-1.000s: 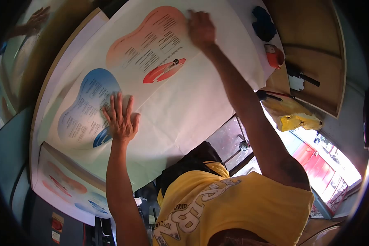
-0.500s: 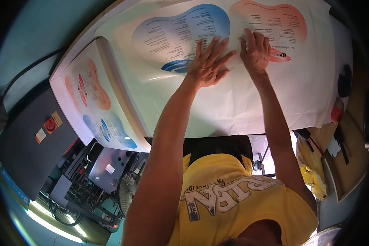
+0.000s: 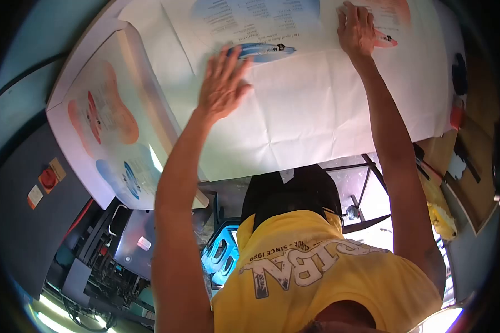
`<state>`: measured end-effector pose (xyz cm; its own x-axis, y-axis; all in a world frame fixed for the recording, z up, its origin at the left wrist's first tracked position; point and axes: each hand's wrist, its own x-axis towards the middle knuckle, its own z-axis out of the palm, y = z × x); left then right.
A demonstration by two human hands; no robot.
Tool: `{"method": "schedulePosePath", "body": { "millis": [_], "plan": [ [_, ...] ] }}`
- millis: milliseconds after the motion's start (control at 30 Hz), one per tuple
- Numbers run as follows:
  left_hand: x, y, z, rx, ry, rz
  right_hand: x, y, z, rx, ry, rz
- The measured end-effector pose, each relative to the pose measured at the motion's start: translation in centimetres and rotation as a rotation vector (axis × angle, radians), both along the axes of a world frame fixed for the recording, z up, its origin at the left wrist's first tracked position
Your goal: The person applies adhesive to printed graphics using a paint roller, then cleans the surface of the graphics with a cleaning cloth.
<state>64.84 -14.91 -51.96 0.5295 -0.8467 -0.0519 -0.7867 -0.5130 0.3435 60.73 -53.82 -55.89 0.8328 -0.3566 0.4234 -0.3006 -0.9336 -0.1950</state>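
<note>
A large white printed sheet (image 3: 305, 105) lies over the work surface, with light creases near its front. My left hand (image 3: 225, 83) is flat on it with fingers spread, the fingertips beside the dark blue pointed shape (image 3: 266, 51) below the pale blue print (image 3: 261, 16). Farther right, my right hand (image 3: 356, 32) rests on the sheet, fingers a little apart, next to the red pointed shape (image 3: 384, 39) of the orange print. Neither hand holds anything.
A second sheet (image 3: 116, 122) with orange and blue prints hangs at the left. Beyond it stands dark machinery with a red knob (image 3: 48, 178). A blue plastic object (image 3: 222, 252) is below the table. Tools and a yellow bag (image 3: 441, 221) lie at the right.
My left hand has moved left and my right hand slightly up in view. The printed sheet appears shifted upward, and the blue pointed shape is more exposed. The camera view has changed too.
</note>
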Motion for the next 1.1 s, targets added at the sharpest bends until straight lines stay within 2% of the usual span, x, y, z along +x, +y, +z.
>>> {"method": "schedulePosePath", "body": {
  "millis": [200,333,367,433,467,500,600,700,767,900,967,1033,1100],
  "plan": [
    [-0.7,11.7,0.4,0.086,0.000,0.090,0.0,0.4,0.5,-0.126,0.029,-0.023],
    [1.8,12.9,1.9,0.147,-0.031,-0.012,0.0,-0.3,-0.9,-0.119,0.045,-0.051],
    [3.2,12.0,2.5,0.049,0.004,0.119,0.3,-0.6,-1.2,-0.111,0.039,-0.063],
    [6.3,9.5,2.9,-0.134,0.107,0.376,-1.0,0.4,-0.6,0.203,-0.036,-0.072],
    [8.4,7.8,2.5,-0.169,0.055,0.493,-2.6,2.1,0.7,0.361,-0.059,-0.088],
    [10.6,5.9,2.0,-0.207,0.005,0.610,-4.3,4.0,2.1,0.516,-0.083,-0.101],
    [14.8,-0.6,3.6,0.002,0.161,0.821,-13.2,11.0,4.0,0.570,-0.111,-0.128],
    [18.6,-3.2,0.4,0.073,0.208,0.876,-25.0,18.9,6.7,0.800,0.051,-0.293],
    [17.5,-4.5,1.2,0.056,0.100,1.045,-32.2,23.1,8.8,0.915,0.113,-0.414],
    [16.2,-4.4,-0.2,0.031,-0.096,1.053,-45.2,28.5,10.5,1.054,0.211,-0.767],
    [15.7,-4.2,0.4,0.005,-0.119,1.011,-49.2,29.4,11.5,0.970,0.209,-0.878],
    [16.3,-4.5,1.2,0.086,-0.058,1.058,-51.8,29.6,12.1,0.902,0.182,-0.963],
    [17.4,-4.3,0.2,0.021,-0.135,1.093,-53.6,29.3,12.0,0.855,0.126,-1.026]
  ]
}}
